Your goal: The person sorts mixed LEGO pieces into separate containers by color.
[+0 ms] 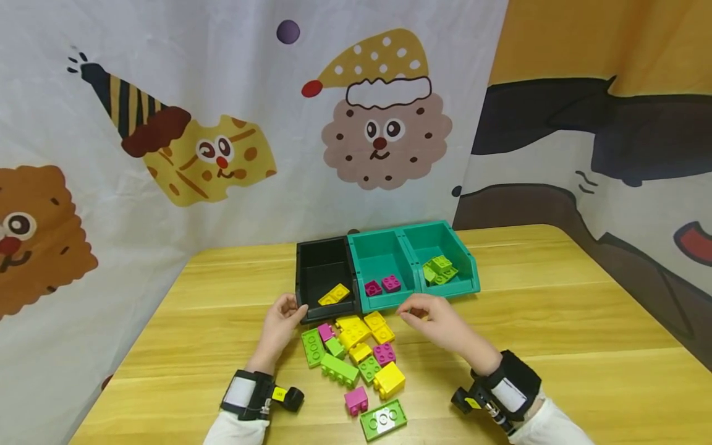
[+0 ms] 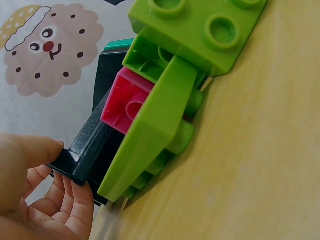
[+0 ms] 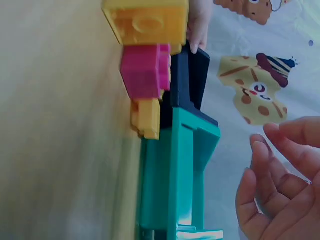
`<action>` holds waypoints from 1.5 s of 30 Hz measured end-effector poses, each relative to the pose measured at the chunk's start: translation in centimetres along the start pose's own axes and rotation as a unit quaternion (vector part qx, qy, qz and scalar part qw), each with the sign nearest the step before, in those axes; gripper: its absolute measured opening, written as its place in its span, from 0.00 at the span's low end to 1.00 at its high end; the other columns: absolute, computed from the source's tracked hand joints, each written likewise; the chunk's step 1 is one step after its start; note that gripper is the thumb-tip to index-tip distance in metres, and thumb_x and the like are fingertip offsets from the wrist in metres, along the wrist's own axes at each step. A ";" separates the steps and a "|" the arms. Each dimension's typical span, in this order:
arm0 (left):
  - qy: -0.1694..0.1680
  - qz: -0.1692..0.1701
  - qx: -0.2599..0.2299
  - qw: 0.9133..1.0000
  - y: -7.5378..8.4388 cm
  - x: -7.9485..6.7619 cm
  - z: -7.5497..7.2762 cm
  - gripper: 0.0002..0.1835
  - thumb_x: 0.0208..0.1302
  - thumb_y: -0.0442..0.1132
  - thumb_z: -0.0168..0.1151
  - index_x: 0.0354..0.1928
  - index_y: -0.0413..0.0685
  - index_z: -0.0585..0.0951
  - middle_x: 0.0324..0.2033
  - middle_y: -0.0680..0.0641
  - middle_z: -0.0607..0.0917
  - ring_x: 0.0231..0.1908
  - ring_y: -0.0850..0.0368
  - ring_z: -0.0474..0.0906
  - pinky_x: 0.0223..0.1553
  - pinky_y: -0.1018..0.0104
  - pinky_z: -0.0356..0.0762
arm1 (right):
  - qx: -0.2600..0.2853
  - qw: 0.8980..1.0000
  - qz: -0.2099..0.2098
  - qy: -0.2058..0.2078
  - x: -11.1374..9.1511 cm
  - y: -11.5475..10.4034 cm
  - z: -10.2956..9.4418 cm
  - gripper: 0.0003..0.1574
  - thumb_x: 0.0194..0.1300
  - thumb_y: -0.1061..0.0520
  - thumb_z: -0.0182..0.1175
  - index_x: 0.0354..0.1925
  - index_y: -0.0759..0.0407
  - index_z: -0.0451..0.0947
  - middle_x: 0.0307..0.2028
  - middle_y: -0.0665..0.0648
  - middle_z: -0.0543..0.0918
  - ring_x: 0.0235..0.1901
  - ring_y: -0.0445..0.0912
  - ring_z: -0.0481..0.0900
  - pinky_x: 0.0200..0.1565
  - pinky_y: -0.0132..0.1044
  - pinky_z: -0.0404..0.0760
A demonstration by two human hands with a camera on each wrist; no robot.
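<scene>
Bricks [image 1: 354, 334] lie between my left hand [image 1: 280, 324], pinching the black bin [image 1: 334, 311], and right hand [image 1: 436, 320], loosely curled near the teal bins [image 1: 387, 301].

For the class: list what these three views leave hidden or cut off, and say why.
Floor of the black bin, left wrist view: hidden by its wall and the pink block.
Top green block, left wrist view: cut off by the upper edge.
Left hand, right wrist view: mostly cut off by the upper edge.
Right hand, right wrist view: cut off by the right edge.
</scene>
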State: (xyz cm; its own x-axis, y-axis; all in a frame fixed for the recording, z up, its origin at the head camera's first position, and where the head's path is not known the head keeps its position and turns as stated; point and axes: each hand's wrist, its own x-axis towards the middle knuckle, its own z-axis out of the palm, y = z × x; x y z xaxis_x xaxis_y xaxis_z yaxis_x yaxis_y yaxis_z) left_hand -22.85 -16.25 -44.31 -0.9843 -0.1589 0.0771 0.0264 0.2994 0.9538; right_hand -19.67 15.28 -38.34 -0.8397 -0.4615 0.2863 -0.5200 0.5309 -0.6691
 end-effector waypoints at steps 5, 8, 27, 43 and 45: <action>-0.001 -0.001 0.003 1.000 0.1 0.0 -0.1 0.10 0.62 0.32 0.61 0.42 0.36 0.74 0.35 0.46 0.76 0.37 0.58 0.69 0.39 0.72 0.69 | -0.036 0.998 -0.026 -0.043 -0.5 -0.4 0.9 0.10 0.63 0.56 0.61 0.43 0.58 0.81 0.40 0.51 0.81 0.36 0.41 0.76 0.38 0.34 0.78; 0.000 -0.003 0.002 1.000 0.2 0.0 0.0 0.09 0.62 0.32 0.61 0.42 0.37 0.74 0.36 0.46 0.76 0.37 0.58 0.69 0.39 0.72 0.69 | -0.068 0.994 -0.043 -0.078 -0.6 -0.8 1.4 0.16 0.61 0.52 0.63 0.46 0.59 0.79 0.44 0.53 0.80 0.41 0.46 0.78 0.42 0.38 0.79; -0.003 -0.002 0.001 1.000 0.2 -0.1 -0.1 0.10 0.62 0.32 0.61 0.42 0.35 0.73 0.36 0.46 0.76 0.37 0.58 0.69 0.38 0.72 0.69 | -0.137 0.964 -0.040 -0.224 -1.6 -2.4 2.9 0.31 0.43 0.45 0.75 0.48 0.49 0.80 0.46 0.45 0.76 0.48 0.41 0.70 0.52 0.36 0.74; 0.000 0.002 -0.006 1.000 0.0 0.0 0.0 0.09 0.61 0.31 0.61 0.41 0.36 0.74 0.35 0.46 0.75 0.36 0.58 0.69 0.37 0.73 0.69 | -0.141 0.964 -0.031 -0.224 -1.6 -2.2 3.1 0.22 0.44 0.49 0.75 0.41 0.49 0.81 0.43 0.45 0.74 0.44 0.39 0.69 0.49 0.34 0.75; 0.000 0.003 -0.006 1.000 0.0 0.0 0.0 0.09 0.61 0.31 0.62 0.41 0.36 0.74 0.35 0.46 0.75 0.36 0.58 0.69 0.37 0.73 0.69 | -0.139 0.964 -0.031 -0.224 -1.6 -2.2 3.1 0.22 0.44 0.49 0.75 0.40 0.49 0.81 0.43 0.45 0.74 0.44 0.39 0.69 0.49 0.34 0.75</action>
State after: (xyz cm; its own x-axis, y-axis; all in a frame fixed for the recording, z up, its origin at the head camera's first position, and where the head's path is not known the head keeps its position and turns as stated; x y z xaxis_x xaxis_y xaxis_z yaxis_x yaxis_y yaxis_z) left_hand -22.88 -16.23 -44.28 -0.9841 -0.1576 0.0822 0.0337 0.2890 0.9567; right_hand -16.73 12.62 -39.49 -0.6868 -0.7253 -0.0470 -0.6406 0.6346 -0.4322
